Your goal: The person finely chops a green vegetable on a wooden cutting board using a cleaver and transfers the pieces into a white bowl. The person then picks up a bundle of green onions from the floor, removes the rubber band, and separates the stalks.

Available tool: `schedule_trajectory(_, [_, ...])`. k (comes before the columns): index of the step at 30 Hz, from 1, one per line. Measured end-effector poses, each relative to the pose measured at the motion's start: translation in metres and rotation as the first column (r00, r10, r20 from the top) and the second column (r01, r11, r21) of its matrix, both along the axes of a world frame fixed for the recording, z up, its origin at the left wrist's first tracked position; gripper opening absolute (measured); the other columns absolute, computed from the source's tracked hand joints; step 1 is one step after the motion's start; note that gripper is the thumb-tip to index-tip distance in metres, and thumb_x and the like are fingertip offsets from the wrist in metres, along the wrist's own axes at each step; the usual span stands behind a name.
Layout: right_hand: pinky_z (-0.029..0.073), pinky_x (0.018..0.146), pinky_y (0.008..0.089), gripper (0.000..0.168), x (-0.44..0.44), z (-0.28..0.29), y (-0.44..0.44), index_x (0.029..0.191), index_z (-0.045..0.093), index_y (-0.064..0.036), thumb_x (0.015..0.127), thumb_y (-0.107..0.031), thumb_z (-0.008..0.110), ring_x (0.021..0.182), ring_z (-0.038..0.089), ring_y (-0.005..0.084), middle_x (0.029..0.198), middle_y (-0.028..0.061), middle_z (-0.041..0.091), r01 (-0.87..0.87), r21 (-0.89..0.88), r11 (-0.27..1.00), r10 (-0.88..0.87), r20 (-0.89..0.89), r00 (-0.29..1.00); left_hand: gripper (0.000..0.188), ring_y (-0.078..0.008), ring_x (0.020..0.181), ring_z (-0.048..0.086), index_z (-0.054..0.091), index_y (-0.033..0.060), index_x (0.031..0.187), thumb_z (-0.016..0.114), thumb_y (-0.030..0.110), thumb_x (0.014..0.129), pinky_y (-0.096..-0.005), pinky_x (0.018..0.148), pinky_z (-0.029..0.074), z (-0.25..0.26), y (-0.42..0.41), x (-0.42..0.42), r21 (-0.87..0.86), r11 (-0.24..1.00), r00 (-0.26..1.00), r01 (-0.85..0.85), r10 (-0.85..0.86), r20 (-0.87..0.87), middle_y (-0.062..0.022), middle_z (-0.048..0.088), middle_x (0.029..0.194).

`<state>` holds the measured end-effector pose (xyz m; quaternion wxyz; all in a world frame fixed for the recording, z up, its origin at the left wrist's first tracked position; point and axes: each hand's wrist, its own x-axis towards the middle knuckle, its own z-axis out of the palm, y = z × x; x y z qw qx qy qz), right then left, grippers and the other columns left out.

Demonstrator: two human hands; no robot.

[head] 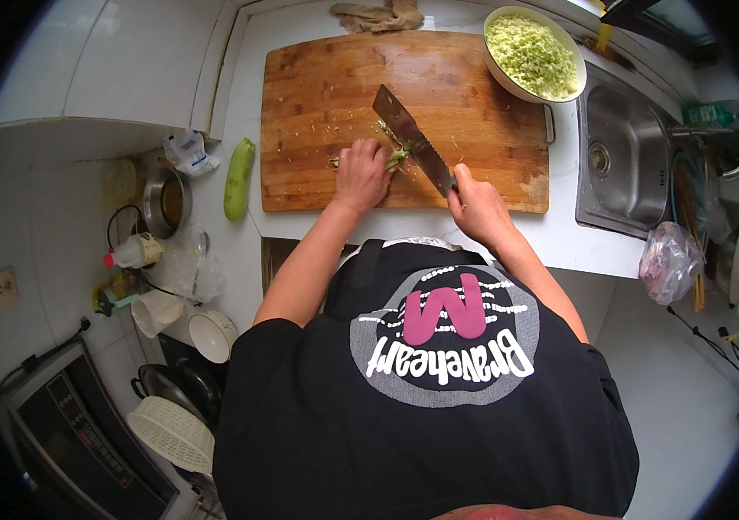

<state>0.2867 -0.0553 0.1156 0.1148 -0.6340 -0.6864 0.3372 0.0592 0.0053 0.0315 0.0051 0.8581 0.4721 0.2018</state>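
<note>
On the wooden cutting board (324,84), my left hand (364,170) presses down on a small bunch of green vegetable strips (398,156). My right hand (481,203) grips the handle of a cleaver (411,140), whose blade slants up and to the left across the board. The blade is beside the strips, just right of my left fingers. Small chopped bits are scattered around my left hand and along the blade. A bowl of finely chopped pale green vegetable (532,58) stands at the board's back right corner.
A whole zucchini (238,181) lies left of the board. The steel sink (629,153) is at the right, with a filled plastic bag (670,261) near its front corner. A brown cloth (379,15) lies behind the board. A metal pot (166,203) and a white bowl (212,336) stand at left.
</note>
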Motion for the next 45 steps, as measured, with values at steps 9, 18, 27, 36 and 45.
schedule_trajectory(9, [0.045, 0.067, 0.0590, 0.018, -0.006, 0.004, -0.003, 0.101, 0.040, -0.006, 0.090, -0.015, 0.050, 0.076, 0.061, 0.0479, 0.075, 0.0259, 0.064, 0.008, 0.009, 1.000, -0.008, 0.054, 0.999, 0.033, -0.0281, 0.095, 0.053, 0.060, 0.0091, 0.097, 0.074, 0.021, 0.070, -0.0413, 0.078, 0.042, -0.004, 0.001, 0.005, -0.036, 0.984, 0.984, -0.172, 0.170, -0.052, -0.0088, 0.054, 0.098])
schedule_trajectory(18, [0.046, 0.067, 0.0589, 0.018, -0.007, 0.004, -0.002, 0.100, 0.040, -0.006, 0.090, -0.015, 0.050, 0.076, 0.061, 0.0483, 0.076, 0.0251, 0.064, -0.009, 0.010, 1.000, 0.009, 0.054, 0.999, 0.041, -0.0316, 0.103, 0.049, 0.059, 0.0058, 0.106, 0.072, 0.023, 0.072, -0.0434, 0.086, 0.040, 0.011, -0.004, 0.006, -0.102, 0.994, 0.996, -0.048, 0.055, 0.073, -0.0128, 0.052, 0.107])
schedule_trajectory(27, [0.047, 0.064, 0.0584, 0.019, -0.011, 0.000, -0.001, 0.101, 0.040, -0.004, 0.088, -0.013, 0.050, 0.073, 0.061, 0.0478, 0.073, 0.0247, 0.063, -0.080, 0.031, 0.996, 0.075, 0.148, 0.986, 0.039, -0.0302, 0.103, 0.050, 0.060, 0.0070, 0.104, 0.072, 0.016, 0.069, -0.0419, 0.086, 0.041, -0.006, 0.000, 0.003, -0.105, 0.988, 0.994, -0.112, 0.113, -0.003, -0.0116, 0.053, 0.105])
schedule_trajectory(36, [0.047, 0.063, 0.0579, 0.019, -0.008, -0.002, 0.002, 0.101, 0.040, -0.003, 0.088, -0.012, 0.050, 0.070, 0.061, 0.0471, 0.071, 0.0240, 0.062, -0.082, 0.083, 0.993, 0.071, 0.128, 0.989, 0.049, -0.0327, 0.108, 0.050, 0.054, 0.0061, 0.111, 0.073, 0.008, 0.066, -0.0439, 0.091, 0.040, 0.012, 0.000, 0.001, -0.081, 0.997, 0.987, -0.021, 0.033, 0.155, -0.0131, 0.054, 0.114])
schedule_trajectory(45, [0.049, 0.062, 0.0564, 0.016, -0.016, 0.003, 0.001, 0.098, 0.042, -0.003, 0.086, -0.009, 0.050, 0.071, 0.064, 0.0454, 0.072, 0.0235, 0.064, -0.130, 0.021, 0.991, 0.122, 0.211, 0.970, 0.044, -0.0352, 0.107, 0.051, 0.056, 0.0062, 0.110, 0.069, 0.004, 0.068, -0.0444, 0.093, 0.041, -0.009, -0.002, -0.004, -0.148, 0.989, 0.982, 0.014, 0.015, 0.191, -0.0156, 0.054, 0.113])
